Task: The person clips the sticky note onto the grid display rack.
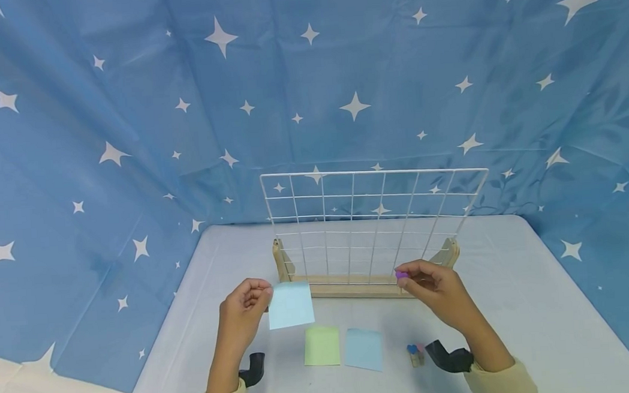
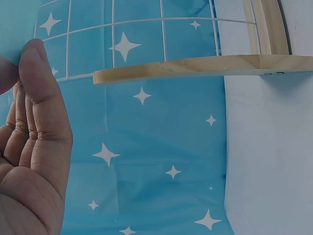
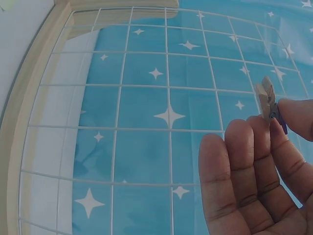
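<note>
My left hand (image 1: 245,306) pinches a light blue sticky note (image 1: 291,305) by its upper left corner, holding it above the table. In the left wrist view the thumb and forefinger (image 2: 39,83) meet on the note's edge. A small wooden clothespin (image 3: 267,100) with a purple heart (image 1: 401,275) is pinched between thumb and forefinger of my right hand (image 1: 433,288). Both hands are in front of a white wire grid (image 1: 370,229) that stands in a wooden base (image 1: 352,290). The grid shows no notes on it.
On the white table (image 1: 231,249) lie a green sticky note (image 1: 322,346) and another blue sticky note (image 1: 363,349). To their right are clothespins (image 1: 414,356) with blue and pink tops. Black curved wrist mounts (image 1: 450,358) show beside both forearms. A blue star-patterned curtain (image 1: 296,71) hangs behind.
</note>
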Tool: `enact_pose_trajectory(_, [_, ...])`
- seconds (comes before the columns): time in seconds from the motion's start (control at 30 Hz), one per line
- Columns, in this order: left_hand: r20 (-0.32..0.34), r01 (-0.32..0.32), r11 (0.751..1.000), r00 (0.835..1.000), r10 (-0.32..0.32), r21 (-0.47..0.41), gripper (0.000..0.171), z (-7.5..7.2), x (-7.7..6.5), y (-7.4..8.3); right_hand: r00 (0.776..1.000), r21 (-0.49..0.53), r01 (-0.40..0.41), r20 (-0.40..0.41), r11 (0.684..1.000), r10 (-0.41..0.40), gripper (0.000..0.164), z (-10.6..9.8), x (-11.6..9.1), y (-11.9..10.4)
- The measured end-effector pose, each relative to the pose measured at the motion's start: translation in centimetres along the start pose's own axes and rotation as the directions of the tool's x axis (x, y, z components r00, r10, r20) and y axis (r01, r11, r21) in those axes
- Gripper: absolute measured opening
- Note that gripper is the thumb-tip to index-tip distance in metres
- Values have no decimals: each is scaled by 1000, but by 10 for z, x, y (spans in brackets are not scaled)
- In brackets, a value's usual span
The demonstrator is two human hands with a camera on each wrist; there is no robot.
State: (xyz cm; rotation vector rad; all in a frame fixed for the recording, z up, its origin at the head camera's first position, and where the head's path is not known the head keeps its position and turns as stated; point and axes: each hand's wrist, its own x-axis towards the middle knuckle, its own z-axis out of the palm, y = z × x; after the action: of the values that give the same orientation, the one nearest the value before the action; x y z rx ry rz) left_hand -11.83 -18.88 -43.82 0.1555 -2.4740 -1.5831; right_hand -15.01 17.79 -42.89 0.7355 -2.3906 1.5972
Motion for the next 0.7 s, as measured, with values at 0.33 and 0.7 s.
enact_pose_trajectory(0.33, [4,-17,1000,1000,17,-13,7,2,1,4,1000,1,0,-2,1000,0,16,0,3,-4])
enact_pose_trajectory(0.7, [9,-35,999,999,36,-35,8,6,3,8,1000,-2,-16,1,1000,16,15,-1,6,-3])
